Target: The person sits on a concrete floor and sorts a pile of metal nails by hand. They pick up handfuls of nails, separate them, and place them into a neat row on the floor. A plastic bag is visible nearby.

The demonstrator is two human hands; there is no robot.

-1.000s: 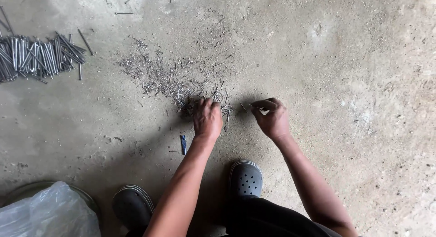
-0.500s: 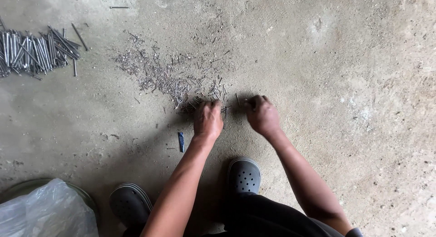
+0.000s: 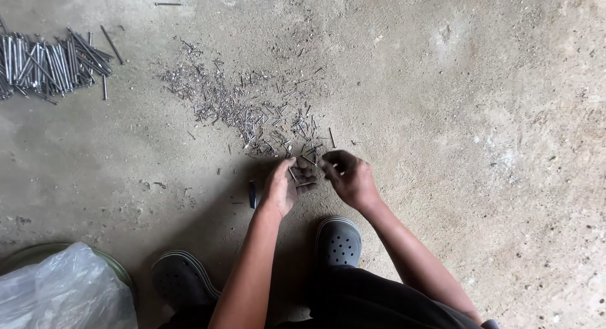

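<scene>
The concrete floor [image 3: 480,114] fills the view, with wide bare room to the right and far side. At the near left edge lies a clear plastic bag [image 3: 60,294] over a green rim. A pile of long metal rods [image 3: 47,67] sits at the far left edge. Small nails [image 3: 246,111] scatter across the middle, thickest just beyond the hands. The left hand [image 3: 284,187] is cupped palm-up, holding a few nails; the right hand [image 3: 350,177] pinches at them, fingertips touching. A second ago both hands were pressed down on the floor, apart; now they are raised and together.
</scene>
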